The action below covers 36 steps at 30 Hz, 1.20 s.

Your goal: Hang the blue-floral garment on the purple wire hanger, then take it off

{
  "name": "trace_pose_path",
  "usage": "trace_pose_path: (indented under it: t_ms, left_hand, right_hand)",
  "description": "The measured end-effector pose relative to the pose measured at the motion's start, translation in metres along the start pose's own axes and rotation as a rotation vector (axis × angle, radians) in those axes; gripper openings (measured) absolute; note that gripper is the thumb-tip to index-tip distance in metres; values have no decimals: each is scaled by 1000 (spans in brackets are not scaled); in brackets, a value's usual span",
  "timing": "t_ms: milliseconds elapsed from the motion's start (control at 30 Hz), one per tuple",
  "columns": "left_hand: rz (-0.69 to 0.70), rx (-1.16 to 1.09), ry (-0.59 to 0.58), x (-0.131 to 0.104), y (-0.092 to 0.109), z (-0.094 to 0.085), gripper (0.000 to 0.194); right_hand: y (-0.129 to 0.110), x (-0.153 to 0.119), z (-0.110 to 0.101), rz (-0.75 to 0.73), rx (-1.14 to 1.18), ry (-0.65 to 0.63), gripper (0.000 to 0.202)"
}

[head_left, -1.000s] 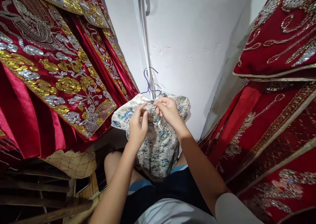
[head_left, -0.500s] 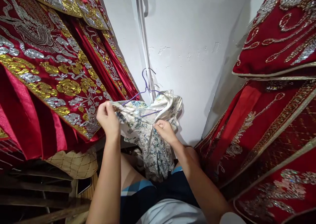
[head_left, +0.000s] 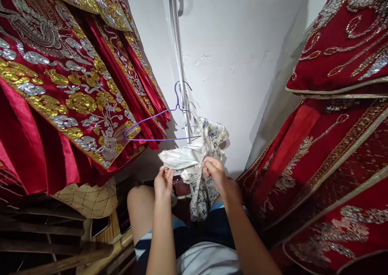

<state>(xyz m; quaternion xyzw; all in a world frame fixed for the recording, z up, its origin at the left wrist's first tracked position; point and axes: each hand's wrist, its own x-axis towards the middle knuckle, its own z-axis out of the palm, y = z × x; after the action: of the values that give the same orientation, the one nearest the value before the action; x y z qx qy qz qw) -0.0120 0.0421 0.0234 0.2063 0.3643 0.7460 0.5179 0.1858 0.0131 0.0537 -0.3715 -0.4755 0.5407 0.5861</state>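
A floral, pale garment (head_left: pixel 198 178) hangs by its right side from a purple wire hanger (head_left: pixel 157 139). The hanger's left arm is bare, and its hook loops at a white pole. My left hand (head_left: pixel 164 181) pinches the garment's loose left edge, below the hanger's lower bar. My right hand (head_left: pixel 214 170) is closed on gathered cloth near the garment's middle, just below the part that still covers the hanger's right arm. The lower cloth drapes down between my knees.
Red garments with gold and silver sequins (head_left: pixel 81 101) hang at the left. More red embroidered garments (head_left: pixel 327 145) line the right side. A white wall (head_left: pixel 230 36) and white pole (head_left: pixel 176 40) stand ahead. A phone (head_left: pixel 100 226) lies at lower left beside wooden slats (head_left: pixel 51 248).
My left hand has drawn the garment's left side off the hanger, moving down and right. The hanger's left arm is now exposed. My right hand has shifted slightly right and down.
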Motion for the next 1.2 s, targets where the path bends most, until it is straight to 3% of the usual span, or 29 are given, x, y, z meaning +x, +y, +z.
trace_pose_path:
  t_ms: [100,200,367,467,533,633,733,800,900,967,1033,1100,1200]
  left_hand:
    - [-31,-30,-8,-13,2,13,14]
    - [25,-22,-187,-34,16,33,18]
    - [221,362,-559,-75,31,69,28]
    - [377,588,-710,-82,34,81,26]
    - [487,646,-736,-77,36,83,25]
    - [520,726,-729,-67,39,76,26]
    - [293,847,-788,-60,40,57,39]
    - [139,950,-884,-58,41,41,50]
    - [35,1154,-1023,-54,45,14,52]
    - [84,1322,-1002,-48,50,0,44]
    - [188,1497,-897,-41,58,-10,36]
    - [231,1654,-822,-33,68,-16,32]
    - [264,1808,-777,-25,88,-18,37]
  right_hand:
    - [-4,0,-23,113,-80,-118,17]
    - [-10,-2,-33,168,-190,-211,22]
    - [-16,-6,-14,-24,-122,-258,31]
    - [-17,-12,0,47,73,-331,50]
    - [-18,-16,5,113,113,-401,58]
    - [-24,-17,7,183,22,-553,52]
    - [-35,-6,5,216,-135,-564,40]
    - [-45,5,1,124,-211,-492,29]
    - [-61,28,-4,-184,-310,-331,16]
    - [-68,46,-5,-371,-346,-225,22]
    - [-69,67,-3,-457,-344,-144,36]
    - [-64,89,3,-429,-327,-104,44]
    - [-52,115,9,-290,-377,-90,32]
